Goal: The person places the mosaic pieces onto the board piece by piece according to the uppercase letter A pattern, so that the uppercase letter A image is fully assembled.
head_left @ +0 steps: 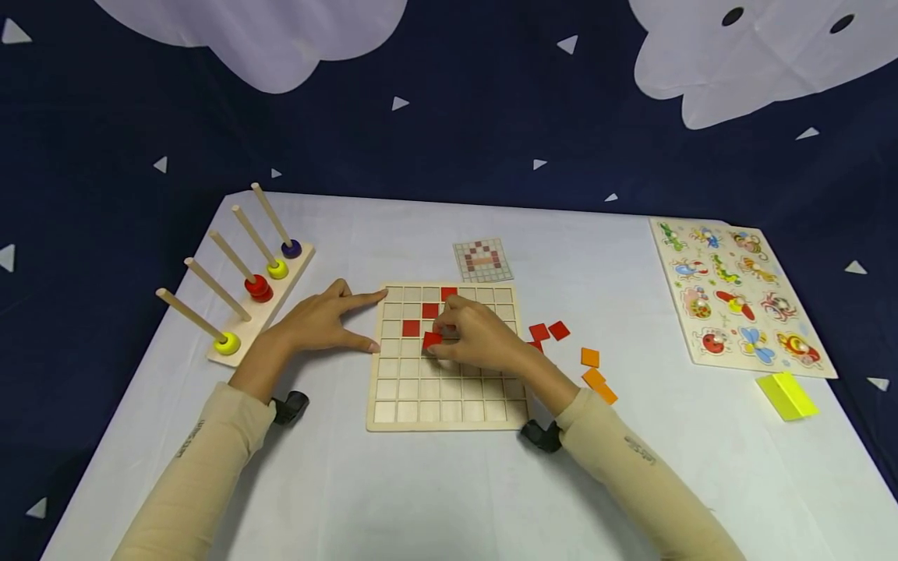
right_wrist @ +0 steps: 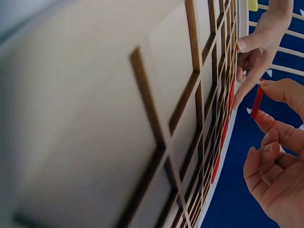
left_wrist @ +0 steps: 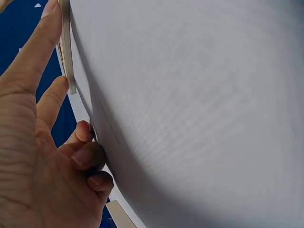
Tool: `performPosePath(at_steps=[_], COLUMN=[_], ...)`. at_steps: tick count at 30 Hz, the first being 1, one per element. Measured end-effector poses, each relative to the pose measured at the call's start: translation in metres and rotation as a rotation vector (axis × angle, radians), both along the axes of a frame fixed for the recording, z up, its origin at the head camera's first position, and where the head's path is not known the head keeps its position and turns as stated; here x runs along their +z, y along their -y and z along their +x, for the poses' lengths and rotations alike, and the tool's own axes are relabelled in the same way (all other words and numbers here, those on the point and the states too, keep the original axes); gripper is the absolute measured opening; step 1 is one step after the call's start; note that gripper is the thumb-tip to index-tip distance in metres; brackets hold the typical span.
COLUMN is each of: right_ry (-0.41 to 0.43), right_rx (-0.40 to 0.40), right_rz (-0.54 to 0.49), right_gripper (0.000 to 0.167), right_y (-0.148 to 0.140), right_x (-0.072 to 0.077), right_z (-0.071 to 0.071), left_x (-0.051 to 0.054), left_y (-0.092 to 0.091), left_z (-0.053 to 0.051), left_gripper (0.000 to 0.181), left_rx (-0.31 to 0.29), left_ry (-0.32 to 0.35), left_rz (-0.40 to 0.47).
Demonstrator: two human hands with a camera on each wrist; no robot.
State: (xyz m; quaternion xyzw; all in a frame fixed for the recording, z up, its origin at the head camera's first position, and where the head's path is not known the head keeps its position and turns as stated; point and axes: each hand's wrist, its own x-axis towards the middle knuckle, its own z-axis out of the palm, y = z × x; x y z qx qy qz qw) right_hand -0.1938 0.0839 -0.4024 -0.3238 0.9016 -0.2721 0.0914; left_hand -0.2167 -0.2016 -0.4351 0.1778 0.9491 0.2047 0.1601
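Note:
Between thumb and finger, my right hand (head_left: 480, 336) pinches a red square tile (head_left: 431, 340). In the right wrist view this tile (right_wrist: 257, 102) is held edge-on above the wooden grid board (head_left: 449, 427). My left hand (head_left: 319, 318) touches the board's left edge with spread thumb and index finger; its other fingers curl loosely in the left wrist view. Red tiles sit in cells along a diagonal: one in the top row (head_left: 449, 294), a second below it (head_left: 430, 311), a third further left (head_left: 411, 328). The right hand hides part of the grid.
Behind the board lies a pattern card (head_left: 484, 261). Loose red tiles (head_left: 559, 330) and orange tiles (head_left: 590, 357) lie to the right. A peg stacker with rings (head_left: 263, 312) stands at left. An insect puzzle board (head_left: 744, 296) and a yellow block (head_left: 786, 396) are at far right.

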Motion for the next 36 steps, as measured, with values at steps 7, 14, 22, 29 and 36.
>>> performPosePath(at_steps=[7, 14, 22, 29, 36], right_ry=[-0.022, -0.051, -0.075, -0.146, -0.166], right_rx=[0.038, 0.047, 0.071, 0.086, 0.083], right_rz=[-0.004, 0.062, 0.124, 0.143, 0.133], right_gripper=[0.023, 0.026, 0.029, 0.024, 0.021], right_y=[0.007, 0.02, 0.031, 0.034, 0.036], right_x=[-0.004, -0.007, -0.009, -0.014, -0.015], right_z=[-0.001, -0.001, 0.001, 0.004, 0.006], left_x=[0.001, 0.002, 0.002, 0.003, 0.002], left_y=[-0.001, -0.001, 0.0, 0.0, 0.0], left_z=[0.0, 0.0, 0.0, 0.0, 0.0], left_gripper=[0.098, 0.098, 0.098, 0.098, 0.098], left_rx=[0.0, 0.001, 0.0, -0.002, 0.004], left_ry=[0.004, 0.012, 0.007, 0.01, 0.012], left_rz=[0.0, -0.001, -0.002, 0.0, -0.006])
